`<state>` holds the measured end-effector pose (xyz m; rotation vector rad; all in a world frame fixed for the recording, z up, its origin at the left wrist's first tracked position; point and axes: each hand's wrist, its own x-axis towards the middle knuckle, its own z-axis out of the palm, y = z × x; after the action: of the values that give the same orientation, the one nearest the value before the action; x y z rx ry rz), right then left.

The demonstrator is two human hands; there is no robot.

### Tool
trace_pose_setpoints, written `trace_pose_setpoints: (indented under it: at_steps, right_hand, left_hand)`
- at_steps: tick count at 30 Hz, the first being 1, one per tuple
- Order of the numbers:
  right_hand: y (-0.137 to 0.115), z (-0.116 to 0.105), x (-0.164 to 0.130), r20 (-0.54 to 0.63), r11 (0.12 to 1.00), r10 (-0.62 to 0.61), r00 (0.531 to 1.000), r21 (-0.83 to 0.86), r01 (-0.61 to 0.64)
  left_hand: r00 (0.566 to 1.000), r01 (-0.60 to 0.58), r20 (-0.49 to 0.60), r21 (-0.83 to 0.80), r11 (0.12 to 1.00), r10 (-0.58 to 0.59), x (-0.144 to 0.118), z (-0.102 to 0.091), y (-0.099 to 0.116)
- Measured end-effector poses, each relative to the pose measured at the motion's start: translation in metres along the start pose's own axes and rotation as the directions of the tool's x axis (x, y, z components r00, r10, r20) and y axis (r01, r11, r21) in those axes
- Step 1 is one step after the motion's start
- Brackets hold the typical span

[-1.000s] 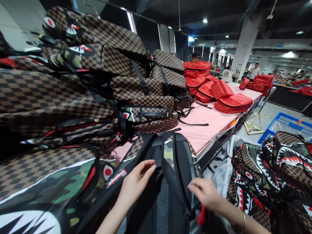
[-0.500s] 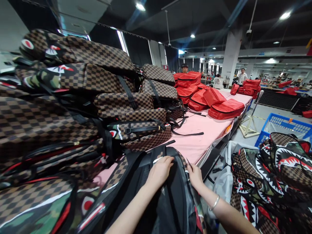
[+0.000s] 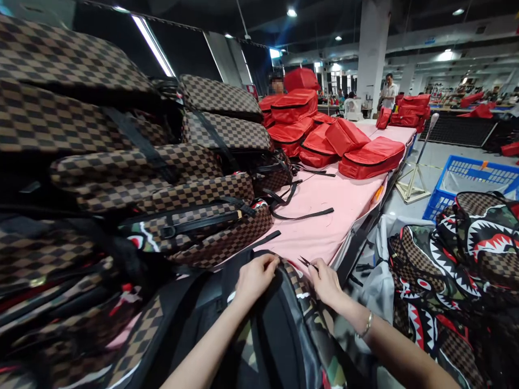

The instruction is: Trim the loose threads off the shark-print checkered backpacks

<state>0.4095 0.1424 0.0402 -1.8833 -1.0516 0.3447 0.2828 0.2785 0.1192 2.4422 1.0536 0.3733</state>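
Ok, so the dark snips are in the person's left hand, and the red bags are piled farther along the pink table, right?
Not quite: the dark snips are in the right hand, not the left hand, as the head view shows. The red bags are indeed piled farther along the pink table.

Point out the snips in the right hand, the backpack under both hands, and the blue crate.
Snips [image 3: 308, 264]: head view, on the blades.
Backpack [image 3: 284, 319]: head view, on its black back.
Blue crate [image 3: 466, 166]: head view, on the far wall.
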Motion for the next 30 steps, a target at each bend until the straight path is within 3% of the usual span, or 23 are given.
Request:
trace_pose_setpoints:
  at_steps: [3,8,18,25,29,30]
  right_hand:
    - [-0.002,0.001,0.011,0.055,0.998,-0.055,0.997,0.040,0.052]
    - [-0.008,0.007,0.022,0.101,0.978,-0.208,0.973,0.011,0.208]
    - [-0.018,0.018,0.035,0.143,0.968,-0.225,0.964,-0.082,0.239]
    - [-0.019,0.015,0.033,0.135,0.987,-0.158,0.978,0.053,0.152]
    - [-0.009,0.027,0.036,0.102,0.937,-0.094,0.990,0.346,0.053]
    - [-0.006,0.032,0.038,0.083,0.902,-0.072,0.994,0.432,0.029]
  left_hand:
    - [0.993,0.115,-0.010,-0.194,0.974,-0.119,0.006,0.002,-0.010]
    - [0.981,0.172,-0.004,-0.445,0.879,-0.194,0.009,0.002,-0.015]
    - [0.976,0.185,0.014,-0.576,0.796,-0.217,0.007,0.002,-0.013]
    - [0.984,0.171,0.080,-0.653,0.738,-0.158,0.004,-0.008,-0.008]
    - [0.988,0.154,0.097,-0.695,0.702,-0.121,0.007,-0.025,-0.003]
    - [0.991,0.133,0.092,-0.670,0.730,-0.096,0.010,-0.029,-0.003]
